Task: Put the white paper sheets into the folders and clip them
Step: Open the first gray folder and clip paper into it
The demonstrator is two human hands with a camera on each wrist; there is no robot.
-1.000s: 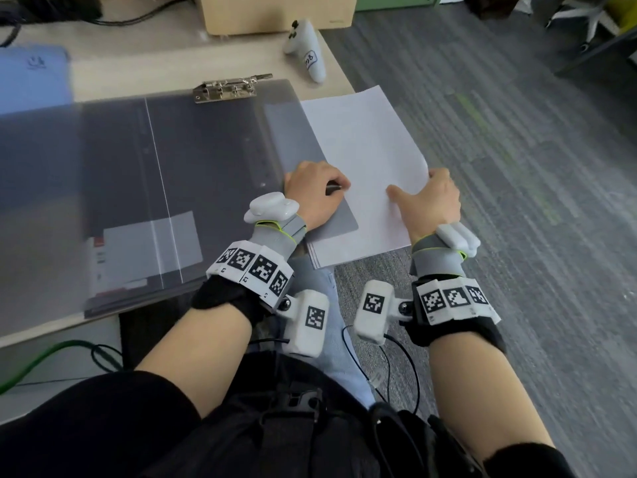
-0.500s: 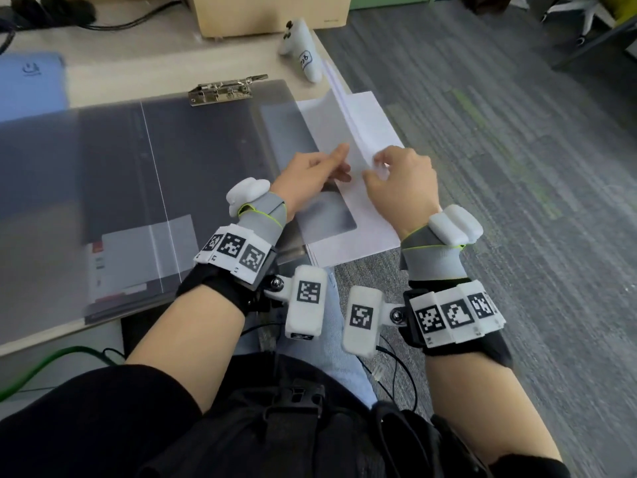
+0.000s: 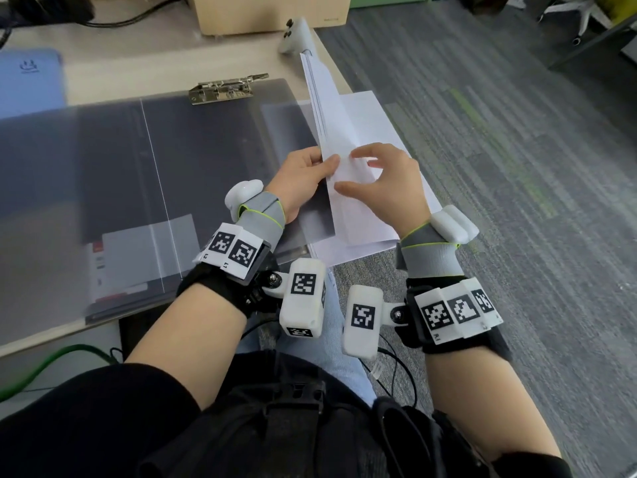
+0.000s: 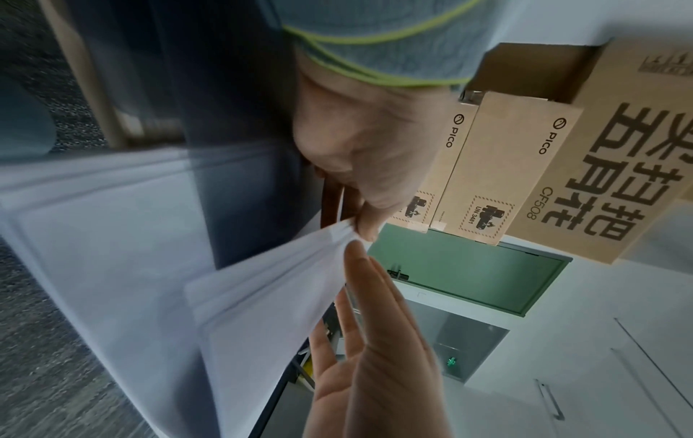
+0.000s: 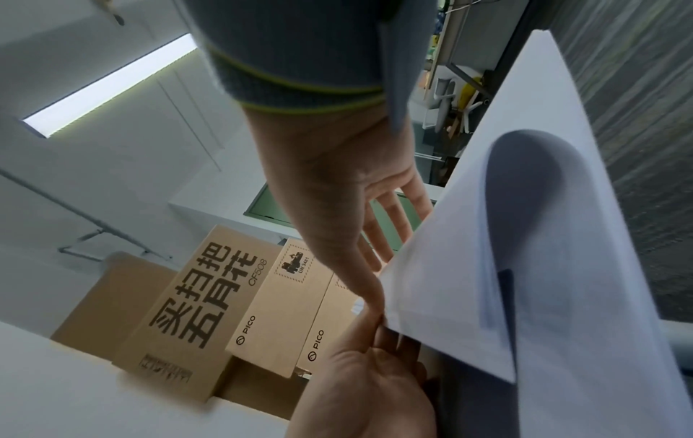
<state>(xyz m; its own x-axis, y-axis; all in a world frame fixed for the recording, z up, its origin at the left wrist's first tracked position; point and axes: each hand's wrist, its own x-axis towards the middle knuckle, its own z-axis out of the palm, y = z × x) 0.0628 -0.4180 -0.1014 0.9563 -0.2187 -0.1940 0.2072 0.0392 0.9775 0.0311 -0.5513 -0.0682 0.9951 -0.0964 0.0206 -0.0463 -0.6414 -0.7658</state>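
Observation:
An open translucent grey folder (image 3: 113, 174) lies on the desk, its metal clip (image 3: 224, 88) at the far edge. A stack of white paper sheets (image 3: 368, 115) lies at the folder's right edge, partly over the desk edge. Several top sheets (image 3: 320, 98) are lifted and stand on edge. My left hand (image 3: 327, 165) pinches their near corner between thumb and fingers, as the left wrist view (image 4: 356, 234) shows on the sheets (image 4: 262, 281). My right hand (image 3: 358, 170) touches the lifted sheets (image 5: 525, 237) with straight, spread fingers (image 5: 397, 225).
A white controller (image 3: 296, 32) and a cardboard box (image 3: 269, 12) sit at the desk's far right. A blue folder (image 3: 27, 81) lies at the far left. Grey carpet (image 3: 517, 201) spreads to the right of the desk edge. A green cable (image 3: 51, 363) hangs below.
Both hands lay flat on the stack a second ago. Several top sheets have since been raised on edge, and my left hand has taken hold of their near corner.

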